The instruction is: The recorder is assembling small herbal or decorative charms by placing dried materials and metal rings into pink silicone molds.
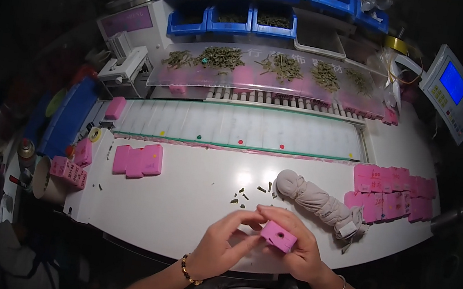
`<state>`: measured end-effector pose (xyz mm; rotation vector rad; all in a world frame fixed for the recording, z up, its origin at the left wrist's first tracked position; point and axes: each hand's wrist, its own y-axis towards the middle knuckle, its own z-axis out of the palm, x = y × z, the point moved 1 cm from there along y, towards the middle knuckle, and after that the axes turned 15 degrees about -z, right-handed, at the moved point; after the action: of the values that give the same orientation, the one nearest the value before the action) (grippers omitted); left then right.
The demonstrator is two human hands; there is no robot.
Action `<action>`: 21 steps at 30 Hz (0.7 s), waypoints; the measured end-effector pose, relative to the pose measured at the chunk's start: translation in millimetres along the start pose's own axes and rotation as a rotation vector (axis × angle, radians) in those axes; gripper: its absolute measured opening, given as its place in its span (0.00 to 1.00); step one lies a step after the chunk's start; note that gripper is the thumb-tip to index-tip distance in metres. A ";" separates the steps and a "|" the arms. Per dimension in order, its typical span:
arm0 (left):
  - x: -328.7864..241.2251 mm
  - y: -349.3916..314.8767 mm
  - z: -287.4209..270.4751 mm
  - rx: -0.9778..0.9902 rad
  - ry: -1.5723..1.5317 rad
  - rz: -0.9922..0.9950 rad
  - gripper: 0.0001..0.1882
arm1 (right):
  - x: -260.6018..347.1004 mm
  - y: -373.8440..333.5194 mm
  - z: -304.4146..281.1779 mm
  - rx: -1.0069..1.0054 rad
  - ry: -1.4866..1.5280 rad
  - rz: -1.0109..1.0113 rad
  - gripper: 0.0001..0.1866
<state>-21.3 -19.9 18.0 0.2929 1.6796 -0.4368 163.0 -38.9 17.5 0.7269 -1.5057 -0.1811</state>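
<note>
A small pink rubber mould (279, 237), a block with a dark round hole in its near face, is held just above the near edge of the white table. My right hand (302, 247) wraps around its right side and far side. With curved fingers and thumb, my left hand (226, 238) grips the mould's left side; its fingertips are partly hidden. Several small dark green pieces (244, 195) lie scattered beyond my hands. To their right rests a long, beige cloth-wrapped bundle (317, 201) with a rounded end.
Pink moulds (139, 160) lie at left, with rows of more (389, 191) at right. A pale, green-edged conveyor (234, 124) crosses behind. Piles of green pieces (282, 67) sit on a clear shelf beneath blue bins (274, 21). A control panel (454, 86) stands far right.
</note>
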 end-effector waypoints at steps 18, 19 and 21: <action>10.1 -9.3 27.3 0.238 -0.460 -0.190 0.14 | -6.0 4.8 17.5 -0.181 0.019 -0.058 0.29; 9.9 -10.0 28.6 0.239 -0.459 -0.190 0.14 | -6.1 2.6 21.3 -0.282 0.100 0.011 0.25; 11.2 -11.1 33.1 0.245 -0.551 -0.328 0.19 | -12.5 -3.6 25.9 -0.340 0.124 0.016 0.24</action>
<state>1.6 -45.1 4.5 0.0601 1.1308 -0.8853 138.6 -43.3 2.6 0.4448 -1.3191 -0.3639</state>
